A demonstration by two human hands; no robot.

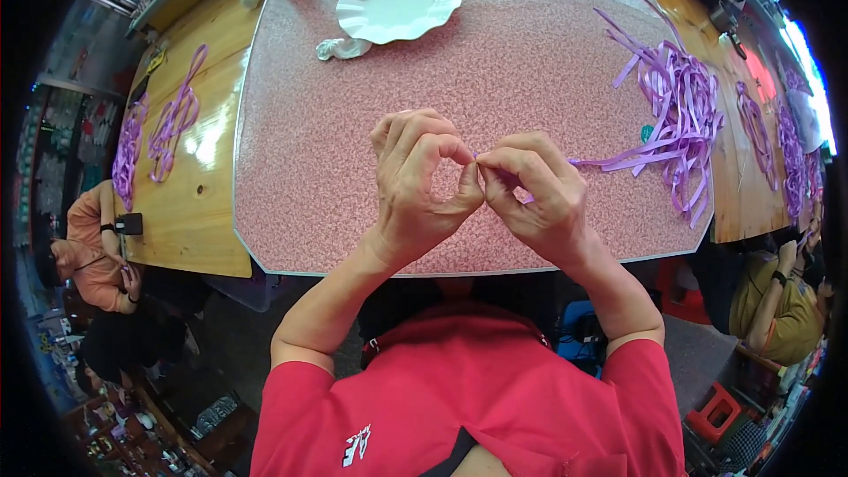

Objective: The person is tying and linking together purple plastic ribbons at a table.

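Over the middle of the table, my left hand (pixel 420 172) and my right hand (pixel 536 185) meet at the fingertips. Both are closed in a pinch, thumb against forefinger. A speck of purple shows between the tips, and a purple ribbon (pixel 596 163) runs from behind my right hand to the right. It leads into a tangled heap of purple ribbons (pixel 680 115) on the table's right side. What exactly lies between my fingers is mostly hidden. A small green piece (pixel 647 132) sits at the heap's left edge.
A white scalloped plate (pixel 399 4) stands at the back, a crumpled white piece (pixel 343 49) beside it. More purple ribbons (pixel 177 115) lie on the wooden table at left. Co-workers sit at left (pixel 93 247) and right (pixel 768 300). A red stool (pixel 714 413) stands lower right.
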